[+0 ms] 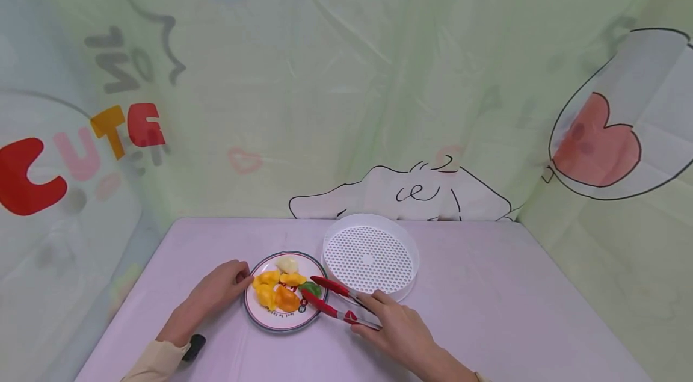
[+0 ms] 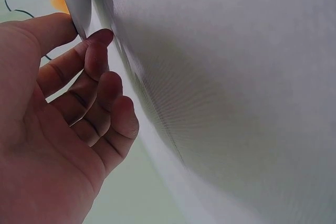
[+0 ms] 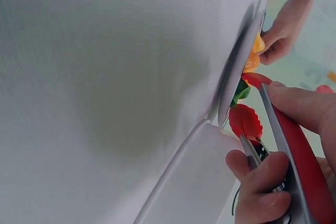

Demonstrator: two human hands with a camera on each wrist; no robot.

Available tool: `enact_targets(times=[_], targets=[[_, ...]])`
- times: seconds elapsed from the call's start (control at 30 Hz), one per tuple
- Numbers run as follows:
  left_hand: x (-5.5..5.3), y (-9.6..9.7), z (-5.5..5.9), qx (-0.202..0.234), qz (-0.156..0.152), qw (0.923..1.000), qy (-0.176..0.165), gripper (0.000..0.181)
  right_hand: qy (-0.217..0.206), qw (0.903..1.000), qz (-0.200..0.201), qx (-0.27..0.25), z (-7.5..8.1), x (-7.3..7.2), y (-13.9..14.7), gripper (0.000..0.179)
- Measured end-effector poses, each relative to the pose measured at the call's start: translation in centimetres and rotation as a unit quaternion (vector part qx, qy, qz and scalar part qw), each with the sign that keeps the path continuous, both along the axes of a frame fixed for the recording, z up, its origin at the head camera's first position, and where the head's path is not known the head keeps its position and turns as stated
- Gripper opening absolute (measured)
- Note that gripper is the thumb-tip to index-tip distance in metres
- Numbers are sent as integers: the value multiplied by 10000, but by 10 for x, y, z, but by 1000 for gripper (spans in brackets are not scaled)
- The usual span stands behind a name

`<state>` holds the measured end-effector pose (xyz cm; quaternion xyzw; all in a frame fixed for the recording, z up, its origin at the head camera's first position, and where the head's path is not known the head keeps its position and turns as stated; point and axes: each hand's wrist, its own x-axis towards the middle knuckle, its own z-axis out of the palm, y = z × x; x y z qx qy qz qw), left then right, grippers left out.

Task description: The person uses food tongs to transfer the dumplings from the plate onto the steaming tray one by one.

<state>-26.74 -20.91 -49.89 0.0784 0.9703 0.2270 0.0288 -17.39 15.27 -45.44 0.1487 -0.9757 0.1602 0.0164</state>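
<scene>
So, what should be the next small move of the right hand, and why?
Perhaps the right hand should gently squeeze the tongs closed: the red tips stand apart with the green piece between them, and the left hand holds the plate's rim.

The plate (image 1: 258,314) lies left of the sieve (image 1: 368,243).

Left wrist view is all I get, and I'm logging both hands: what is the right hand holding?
Observer: The right hand holds a pair of red-tipped tongs.
Operator: Where are the tips?
Observer: On either side of a green dumpling-shaped piece on the plate; I can't tell whether they touch it.
Operator: And what stands nearest the plate on the table?
Observer: A white perforated steamer tray, to the plate's right and farther back in the head view.
</scene>
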Motion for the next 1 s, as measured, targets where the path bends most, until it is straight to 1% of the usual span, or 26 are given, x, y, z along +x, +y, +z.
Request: enact_targets(times=[0.3,0.37,0.47,0.6,0.67,0.77,0.87,1.0], targets=[[1,-1,-3,36,5,10000,-18,15,122,9999,-63,44,1,2,1,58],[1,-1,-3,45,0,10000,-42,15,121,9999,-83,57,3,3,1,58],[1,-1,-4,47,-1,10000,-74,16,168,9998,-96,-92,8,6,1,55],[1,-2,-4,63,-14,10000,-55,15,471,9979,-45,-432,17,6,6,49],[0,-1,-4,65,-8,10000,-22,15,665,9966,-74,-489,19,3,10,48],[-2,-1,-2,70,-15,10000,20,16,762,9958,-185,-474,18,-2,16,47],[-4,0,-2,54,1,10000,8,16,668,9965,-247,-436,14,-2,19,46],[-1,-1,-3,56,9,10000,-64,16,461,9981,-155,-384,8,1,19,45]])
